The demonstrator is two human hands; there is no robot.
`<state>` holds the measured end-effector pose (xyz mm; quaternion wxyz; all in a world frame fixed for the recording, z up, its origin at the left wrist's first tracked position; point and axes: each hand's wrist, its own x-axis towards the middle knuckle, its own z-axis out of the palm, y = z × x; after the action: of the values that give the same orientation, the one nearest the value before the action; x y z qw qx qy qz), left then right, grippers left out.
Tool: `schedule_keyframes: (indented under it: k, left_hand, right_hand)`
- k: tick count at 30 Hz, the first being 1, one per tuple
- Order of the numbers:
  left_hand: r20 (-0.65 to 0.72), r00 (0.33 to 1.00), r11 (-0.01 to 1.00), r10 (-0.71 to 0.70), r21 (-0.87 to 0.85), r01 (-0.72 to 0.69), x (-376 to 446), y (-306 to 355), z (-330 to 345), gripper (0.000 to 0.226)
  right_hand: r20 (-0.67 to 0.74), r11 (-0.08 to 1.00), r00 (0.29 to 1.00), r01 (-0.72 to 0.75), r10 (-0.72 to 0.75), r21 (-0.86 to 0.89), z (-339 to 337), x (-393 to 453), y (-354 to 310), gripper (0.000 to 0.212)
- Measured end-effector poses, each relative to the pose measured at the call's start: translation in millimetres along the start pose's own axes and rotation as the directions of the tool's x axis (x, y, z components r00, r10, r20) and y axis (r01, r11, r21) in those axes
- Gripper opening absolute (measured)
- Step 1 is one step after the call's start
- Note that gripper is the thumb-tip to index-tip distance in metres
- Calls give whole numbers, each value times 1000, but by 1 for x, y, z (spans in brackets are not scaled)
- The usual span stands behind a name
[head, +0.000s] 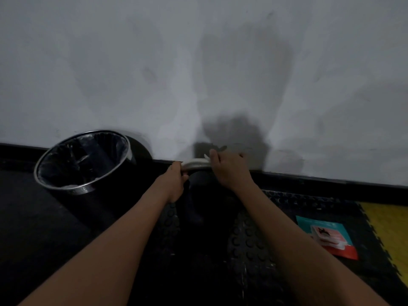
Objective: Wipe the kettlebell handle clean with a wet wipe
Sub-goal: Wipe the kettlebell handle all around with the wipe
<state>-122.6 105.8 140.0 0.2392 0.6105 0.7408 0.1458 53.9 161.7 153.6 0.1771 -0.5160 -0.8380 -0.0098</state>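
A black kettlebell (198, 208) stands on the dark studded mat close to the wall, its pale grey handle (195, 165) arching across the top. My left hand (175, 182) grips the handle's left end. My right hand (229, 171) curls over the handle's right end and holds a white wet wipe (207, 157) against it; only a small corner of the wipe shows above my fingers. The kettlebell's body is dark and hard to make out between my forearms.
A black bin (84, 160) with a shiny rim and a plastic liner stands to the left against the wall. A teal and red wet-wipe pack (329, 237) lies on the mat at the right. A yellow floor tile (390, 235) borders the mat. The grey wall (198, 74) rises right behind.
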Motion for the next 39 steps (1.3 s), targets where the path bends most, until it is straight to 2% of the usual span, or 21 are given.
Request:
schedule_keyframes:
  k: [2,4,6,8,10,11,12,14,15,17,19,21,23,24,26,29,30,33,34,36,39]
  left_hand:
    - [-3,1000,1000,2,-2,-2,1,0,1,39]
    - [-6,1000,1000,-4,4,4,1,1,2,40]
    - [-12,1000,1000,-5,11,5,1,2,3,41]
    - [-11,1000,1000,-3,7,3,0,4,3,42]
    - [-3,1000,1000,-8,5,8,0,4,2,43]
    - [0,1000,1000,-8,6,8,0,3,1,43]
    - [0,1000,1000,-8,6,8,0,2,1,42]
    - [-2,1000,1000,-9,6,9,1,1,2,42]
    - [-4,1000,1000,-6,10,7,1,1,2,42]
    - [-1,1000,1000,-2,19,2,1,1,2,43]
    - [-4,1000,1000,3,22,-3,1,1,2,44]
    - [-5,1000,1000,5,20,-5,2,0,2,44]
    - [0,1000,1000,4,18,-4,2,0,2,43]
    - [3,1000,1000,1,16,-1,2,0,2,42]
    - [5,1000,1000,-8,6,8,1,1,2,39]
    - [8,1000,1000,-12,-3,12,1,0,2,40]
    - [11,1000,1000,-10,-1,10,1,-1,2,40]
    - [11,1000,1000,-5,12,5,1,-2,1,40]
    - [9,1000,1000,-6,15,6,1,-2,1,40]
    - [6,1000,1000,-1,23,1,2,-1,2,41]
    - [4,1000,999,-2,37,2,3,0,2,43]
  right_hand:
    - [-190,986,979,-43,74,160,11,-9,1,34]
    - [-320,989,944,-36,79,140,21,-21,5,28]
    - [-357,989,929,-53,99,136,29,-31,11,22]
    - [-345,962,917,-114,198,249,33,-38,14,25]
    - [-237,894,914,-222,330,388,27,-35,14,35]
    - [-128,900,931,-286,343,327,24,-29,17,38]
    - [-2,936,949,-311,316,167,19,-22,20,37]
    - [237,977,948,-198,211,-75,4,-4,22,31]
    - [313,989,940,-113,138,-97,-3,4,20,30]
    - [363,998,932,13,12,-66,-10,14,11,26]
    - [258,991,964,96,-69,-94,-13,12,0,24]
    - [40,993,994,108,-106,-42,-5,1,-4,21]
    - [-188,978,982,26,13,206,4,-14,-2,26]
    - [-238,952,965,-32,108,305,7,-20,0,29]
    - [-137,917,960,-185,246,353,8,-27,8,30]
    - [270,903,908,-378,319,205,9,-21,28,27]
    - [354,900,887,-383,296,207,6,-14,32,29]
    - [416,976,898,-197,141,95,-8,8,24,27]
    - [397,990,912,-130,98,53,-11,12,16,27]
    - [239,1000,971,-13,16,-15,-15,11,-4,27]
    - [-53,999,997,-49,50,15,-1,-4,-15,32]
